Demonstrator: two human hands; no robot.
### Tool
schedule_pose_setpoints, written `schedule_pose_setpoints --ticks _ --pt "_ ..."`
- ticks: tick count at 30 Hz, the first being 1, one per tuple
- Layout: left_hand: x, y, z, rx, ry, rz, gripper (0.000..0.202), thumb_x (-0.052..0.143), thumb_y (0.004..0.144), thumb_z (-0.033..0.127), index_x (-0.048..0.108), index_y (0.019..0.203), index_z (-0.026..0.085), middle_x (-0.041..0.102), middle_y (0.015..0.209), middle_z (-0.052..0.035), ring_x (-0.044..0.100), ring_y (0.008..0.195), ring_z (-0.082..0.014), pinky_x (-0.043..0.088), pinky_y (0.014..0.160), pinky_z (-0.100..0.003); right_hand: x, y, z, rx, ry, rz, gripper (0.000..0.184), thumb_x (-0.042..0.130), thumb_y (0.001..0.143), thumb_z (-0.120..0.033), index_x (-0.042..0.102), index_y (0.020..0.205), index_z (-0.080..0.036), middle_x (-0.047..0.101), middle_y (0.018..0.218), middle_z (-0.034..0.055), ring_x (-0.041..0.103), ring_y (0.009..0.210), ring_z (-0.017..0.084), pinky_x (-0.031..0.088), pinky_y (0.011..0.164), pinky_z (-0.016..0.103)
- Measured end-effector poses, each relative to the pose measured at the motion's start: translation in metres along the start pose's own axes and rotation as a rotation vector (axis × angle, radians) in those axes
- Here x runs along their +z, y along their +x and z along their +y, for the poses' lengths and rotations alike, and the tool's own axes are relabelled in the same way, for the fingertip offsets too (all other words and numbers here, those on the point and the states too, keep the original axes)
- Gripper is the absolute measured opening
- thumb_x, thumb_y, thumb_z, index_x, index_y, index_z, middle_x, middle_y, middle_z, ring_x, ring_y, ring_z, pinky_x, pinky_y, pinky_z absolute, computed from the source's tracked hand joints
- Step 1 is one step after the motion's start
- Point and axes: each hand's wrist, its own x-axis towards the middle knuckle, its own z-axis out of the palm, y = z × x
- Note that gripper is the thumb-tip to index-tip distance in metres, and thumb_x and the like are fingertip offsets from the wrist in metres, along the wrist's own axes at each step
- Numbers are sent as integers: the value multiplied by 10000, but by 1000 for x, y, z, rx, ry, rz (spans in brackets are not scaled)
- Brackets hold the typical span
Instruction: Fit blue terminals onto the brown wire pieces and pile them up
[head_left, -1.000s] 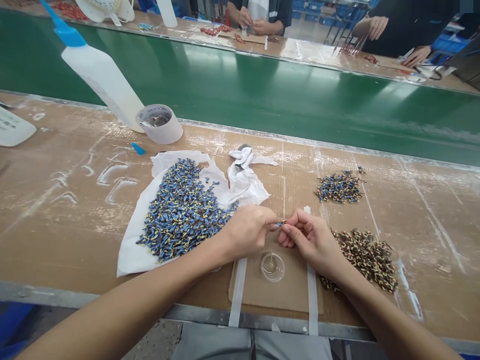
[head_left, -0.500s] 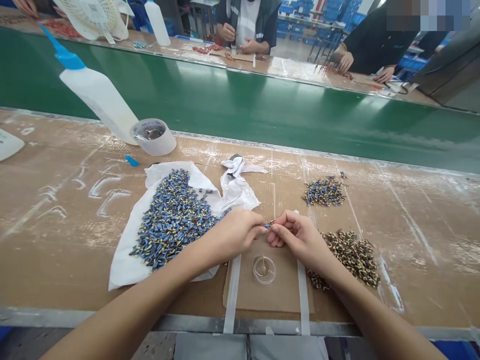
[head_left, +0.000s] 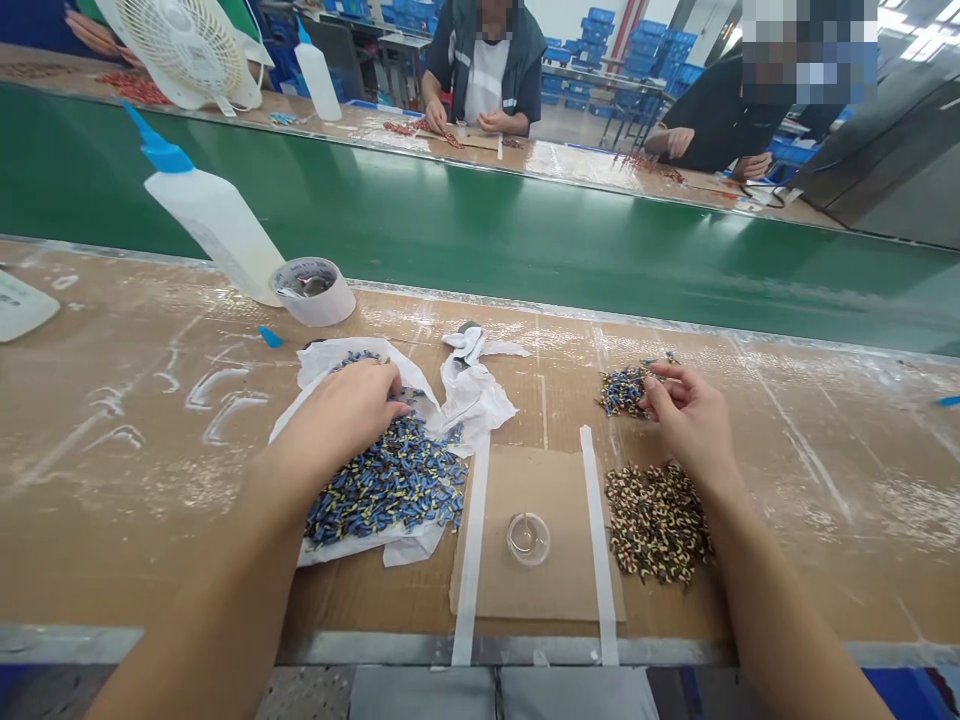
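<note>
while piles (head_left: 660, 525) dot cardboard (head_left: 90, 520), a green strip (head_left: 525, 250) lies beyond

A factory workshop: people (head_left: 486, 85) work beyond a green belt (head_left: 465, 228) across the upper frame, blue bins (head_left: 658, 48) stacked behind.

No lettering can be read. Print on the inner wall of the tape roll (head_left: 324, 308) is too small to make out; faint marks on the tall bottle (head_left: 221, 235) and the left-edge bottle (head_left: 28, 308) are too blurred.
</note>
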Motion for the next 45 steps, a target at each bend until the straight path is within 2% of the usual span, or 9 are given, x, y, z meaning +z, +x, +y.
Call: schedule_pose_setpoints --ticks 6,13,18,23,28,31,35,37,45 --pt "-5 -2 -3 -12 -100 -67 162 578 766 226 535 615 189 586 696 -59 518 651 -204 309 575 -295 1 -11 -11 -31 23 -74 395 611 844 -452 635 1097 -150 678 653 51 643 596 187 509 580 309" --pt "-27 -8 -4 -90 -163 -21 126 522 823 268 562 728 194 633 697 -23 547 652 -183 339 576 -274 1 -14 -15 -3 62 -83 337 615 849 -422 642 1074 -172 675 664 49 641 589 176 526 583 309" --pt "-30 -10 -9 -90 -255 -23 130 568 793 275 622 870 186 647 676 -4 572 616 -159 375 565 -262 3 -16 -16 -6 63 -105 304 615 851 -409 647 1041 -175 677 667 53 644 606 178 528 591 311" --pt "-35 -14 -2 59 -543 -88 302 582 812 322 657 1068 180 661 723 -15 595 662 -155 447 618 -258 4 -18 -20 -19 54 -123 283 605 856 -411 655 1016 -182 667 659 47 632 595 178 516 583 316" --pt "-34 -17 28 189 -753 -158 177 586 814 270 690 935 192 693 800 -29 630 758 -165 488 714 -266 5 -24 -30 -37 94 -173 234 587 880 -391 654 976 -188 654 676 37 613 617 164 490 595 298" --pt "-25 -16 43 259 -829 -195 145 578 818 234 674 911 179 680 769 -16 625 743 -147 483 712 -253 7 -34 -40 -45 188 -331 214 567 905 -380 643 970 -191 648 702 32 606 641 157 479 584 279" --pt "-12 -15 61 371 -759 -218 147 533 845 190 672 888 167 659 772 -8 588 728 -124 443 684 -235 15 -50 -54 -108 232 -801 183 558 919 -354 650 936 -197 663 777 30 609 707 155 490 643 282" --pt "-8 -15 69 398 -715 -233 133 540 846 187 669 867 164 636 729 4 556 682 -112 416 645 -226 19 -56 -60 -128 225 -959 185 553 921 -353 660 946 -204 670 816 32 608 745 162 493 664 291" --pt "10 -18 88 406 -753 -252 56 557 823 150 607 798 146 597 680 11 528 629 -106 397 605 -217 30 -78 -76 -200 257 -1044 162 620 883 -344 689 952 -215 635 748 6 538 633 130 439 562 250"
